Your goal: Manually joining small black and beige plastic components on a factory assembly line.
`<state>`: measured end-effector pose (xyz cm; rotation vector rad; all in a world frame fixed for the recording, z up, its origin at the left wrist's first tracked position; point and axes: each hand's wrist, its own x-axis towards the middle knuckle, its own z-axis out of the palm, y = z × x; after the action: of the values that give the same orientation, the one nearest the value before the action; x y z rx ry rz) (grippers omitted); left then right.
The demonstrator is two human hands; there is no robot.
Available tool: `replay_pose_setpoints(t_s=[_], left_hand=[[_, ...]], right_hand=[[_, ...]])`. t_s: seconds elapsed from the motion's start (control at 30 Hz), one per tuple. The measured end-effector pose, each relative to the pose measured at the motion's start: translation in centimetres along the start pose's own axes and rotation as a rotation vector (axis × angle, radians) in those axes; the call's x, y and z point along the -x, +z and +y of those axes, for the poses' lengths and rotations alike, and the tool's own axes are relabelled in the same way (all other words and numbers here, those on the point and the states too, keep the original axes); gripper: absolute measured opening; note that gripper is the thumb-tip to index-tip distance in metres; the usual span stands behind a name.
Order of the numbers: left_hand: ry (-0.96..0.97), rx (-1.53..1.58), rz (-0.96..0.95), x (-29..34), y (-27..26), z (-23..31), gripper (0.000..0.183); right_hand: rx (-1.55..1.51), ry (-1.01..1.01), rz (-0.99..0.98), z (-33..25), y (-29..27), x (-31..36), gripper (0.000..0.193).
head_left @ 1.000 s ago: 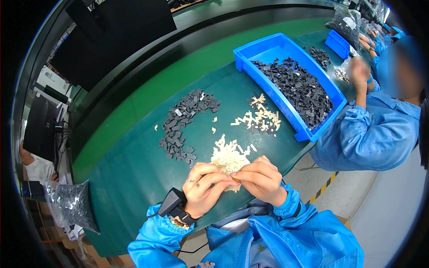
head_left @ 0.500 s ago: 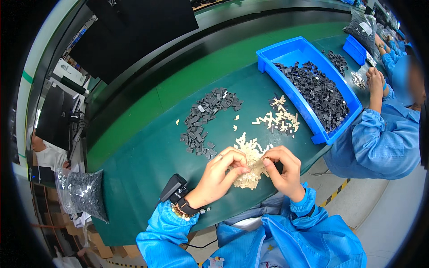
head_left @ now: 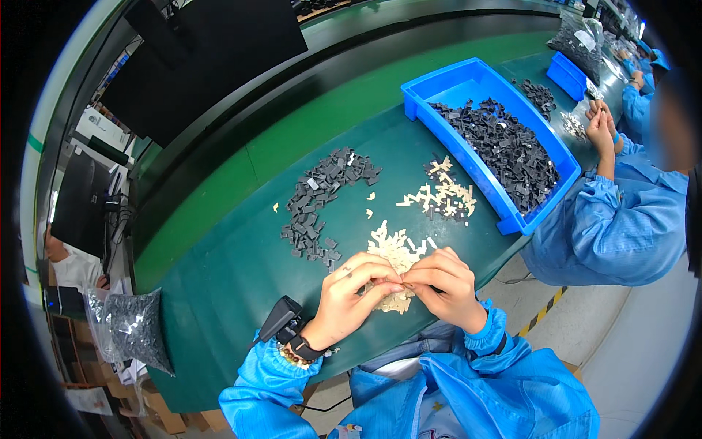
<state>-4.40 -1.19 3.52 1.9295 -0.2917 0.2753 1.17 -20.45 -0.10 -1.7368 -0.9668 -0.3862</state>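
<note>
My left hand (head_left: pixel 358 289) and my right hand (head_left: pixel 444 287) meet fingertip to fingertip over a heap of small cream-coloured pieces (head_left: pixel 395 247). Both are closed in a pinch; whatever sits between the fingertips is too small and covered to name. Left of the heap, small dark grey plastic pieces (head_left: pixel 314 201) lie in a curved band on the green table (head_left: pixel 234 293). Beyond my right hand is a looser pile of cream strips (head_left: pixel 439 194) mixed with dark bits.
A large blue bin (head_left: pixel 504 223) full of dark pieces stands at the right, beside a co-worker in a blue smock (head_left: pixel 592 234). A smaller blue bin (head_left: pixel 567 75) is farther back. At the table's left edge lies a clear bag of dark pieces (head_left: pixel 139 333).
My right hand has moved left, so its fingertips now touch those of my left hand. The whole view has shifted slightly.
</note>
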Motion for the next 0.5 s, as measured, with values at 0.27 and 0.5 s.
replay_pose_setpoints(t_s=[0.27,0.5], left_hand=[[0.093,-0.122,-0.051,0.3,0.3,0.0,0.015],[-0.103,-0.124,-0.317,-0.6,-2.5,1.7,0.009]], right_hand=[[0.047,-0.026,0.021,-0.1,0.2,-0.1,0.019],[0.048,0.212,0.095,-0.4,0.0,-0.1,0.008]])
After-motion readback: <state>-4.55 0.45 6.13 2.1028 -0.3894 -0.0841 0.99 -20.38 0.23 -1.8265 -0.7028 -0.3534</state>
